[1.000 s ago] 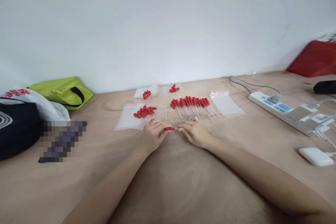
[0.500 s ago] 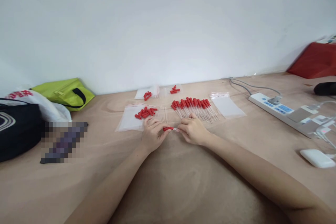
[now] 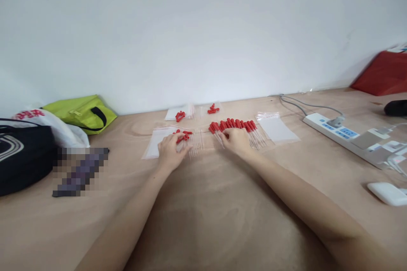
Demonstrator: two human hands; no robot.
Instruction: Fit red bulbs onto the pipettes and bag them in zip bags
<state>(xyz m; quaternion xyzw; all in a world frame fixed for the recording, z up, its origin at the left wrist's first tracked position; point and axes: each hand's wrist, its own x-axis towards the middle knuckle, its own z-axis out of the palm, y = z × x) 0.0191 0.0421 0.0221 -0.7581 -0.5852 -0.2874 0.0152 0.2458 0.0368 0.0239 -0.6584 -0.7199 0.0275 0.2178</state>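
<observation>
From the head camera, the left hand (image 3: 171, 151) is lying palm down on the wooden table (image 3: 222, 220), its fingers loosely curled and resting on the loose red caps (image 3: 183, 136) that are sitting on a clear plastic bag (image 3: 154, 146); whether the fingertips are pinching a cap cannot be told, since the hand is covering them. Just to the right of that hand, thin clear tubes (image 3: 197, 146) are lying side by side on the table. The right hand (image 3: 235, 140) is resting on the row of red-capped droppers (image 3: 233, 126), fingers bent down over their glass stems, and a grip on any single one is too hidden to tell. An empty clear bag (image 3: 277, 129) is lying just right of that row. Farther back, two small bags with a few red caps (image 3: 212, 109) are sitting near the wall. A white power strip (image 3: 343, 135) is lying well to the right, and a green pouch (image 3: 84, 112) is sitting far left.
</observation>
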